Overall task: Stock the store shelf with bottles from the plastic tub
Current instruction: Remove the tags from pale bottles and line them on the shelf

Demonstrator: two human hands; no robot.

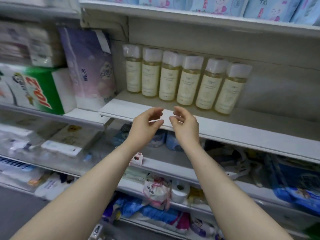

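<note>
Several clear bottles (pixel 186 80) of pale yellow liquid, with white caps and cream labels, stand in a row at the back of a white store shelf (pixel 242 134). My left hand (pixel 147 125) and my right hand (pixel 184 125) hover side by side in front of the shelf's front edge, below the bottles. Both hold nothing, and their fingers are loosely curled and face each other. The plastic tub is not in view.
A purple tissue pack (pixel 90 66) and a green-and-white box (pixel 34 90) stand left of the bottles. The shelf right of the bottle row is bare. Blue packs (pixel 225 4) fill the shelf above. Lower shelves hold tissue rolls (pixel 180 189), bags and packets.
</note>
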